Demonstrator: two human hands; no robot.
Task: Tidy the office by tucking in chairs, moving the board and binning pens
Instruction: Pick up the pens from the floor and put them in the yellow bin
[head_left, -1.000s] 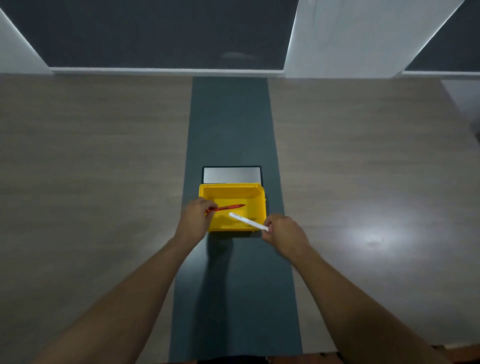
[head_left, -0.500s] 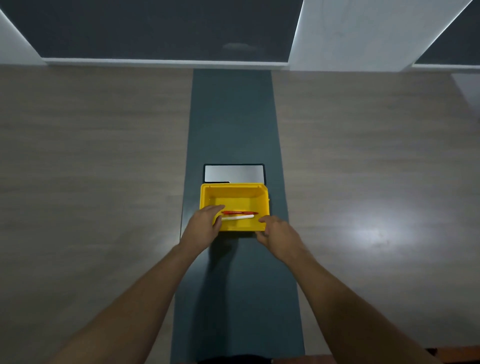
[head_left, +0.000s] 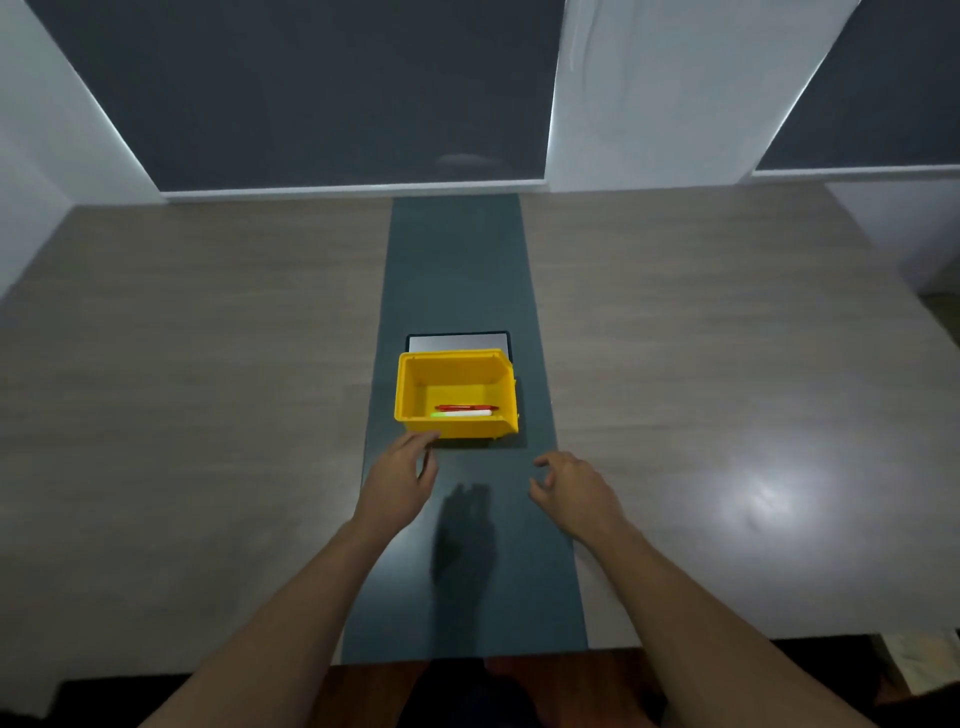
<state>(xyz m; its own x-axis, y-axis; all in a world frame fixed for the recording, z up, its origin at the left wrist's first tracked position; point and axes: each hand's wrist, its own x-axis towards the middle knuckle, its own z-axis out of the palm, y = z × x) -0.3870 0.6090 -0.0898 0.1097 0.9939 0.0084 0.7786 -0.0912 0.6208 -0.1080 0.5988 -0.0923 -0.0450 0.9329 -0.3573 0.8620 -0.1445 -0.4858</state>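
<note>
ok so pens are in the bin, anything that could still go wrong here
The left hand has fingertips right at the yellow bin's near corner, so a careless move could nudge it along the dark strip.

The bin partly covers the grey panel behind it; sliding it back might scrape that.

The red pen and white pen lie against the low front wall, so tipping the bin forward may spill them.

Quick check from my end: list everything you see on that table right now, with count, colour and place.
table: 1, grey-brown wood look, fills the view
centre strip: 1, dark teal, runs down the table's middle
bin: 1, yellow, on the strip
red pen: 1, lying in the bin
white pen: 1, in the bin, beside the red pen
panel: 1, silver with dark frame, behind the bin
left hand: empty, fingertips at the bin's near corner
right hand: empty, apart from the bin
</note>
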